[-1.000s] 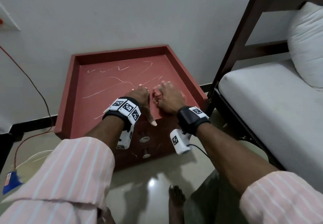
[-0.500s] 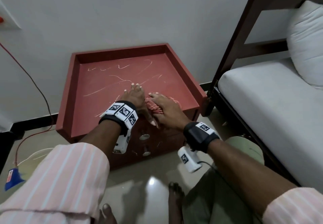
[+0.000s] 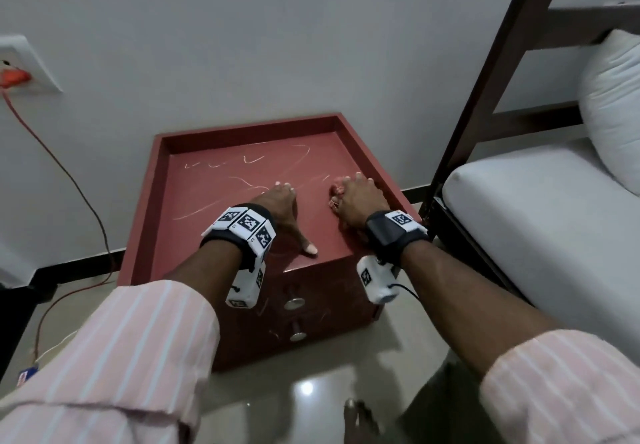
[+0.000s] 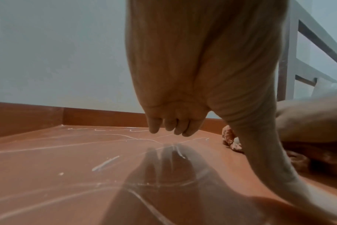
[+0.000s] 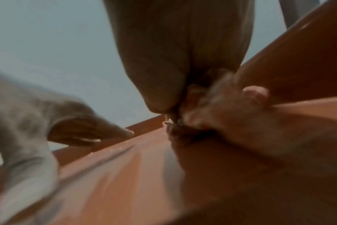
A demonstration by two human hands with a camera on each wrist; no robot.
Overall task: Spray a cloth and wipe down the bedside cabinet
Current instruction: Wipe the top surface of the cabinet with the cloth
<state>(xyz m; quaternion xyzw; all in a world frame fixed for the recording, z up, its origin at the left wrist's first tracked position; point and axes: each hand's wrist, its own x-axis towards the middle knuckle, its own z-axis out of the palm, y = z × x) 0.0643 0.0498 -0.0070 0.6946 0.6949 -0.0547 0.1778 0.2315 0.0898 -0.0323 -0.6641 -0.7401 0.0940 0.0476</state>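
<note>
Presently the right hand (image 3: 358,201) is the working grip, fingers curled over a bunched reddish cloth (image 3: 335,191) and pressing it onto the bedside cabinet (image 3: 221,236) top, near its right rim. Left hand (image 3: 277,201) rests flat, fingers straight, steadying. Pale scribble marks (image 3: 249,159) remain toward the back wall side. Judgement: sweep in overlapping passes toward the back, firm even pressure, cloth kept bunched under the palm.

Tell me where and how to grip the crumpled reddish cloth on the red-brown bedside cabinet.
Probably from above, palm down over the bunched middle of the crumpled reddish cloth, as the right hand does now: it lies low on the red-brown bedside cabinet top, close to the raised right rim, leaving little side access. The left hand rests apart.
</note>
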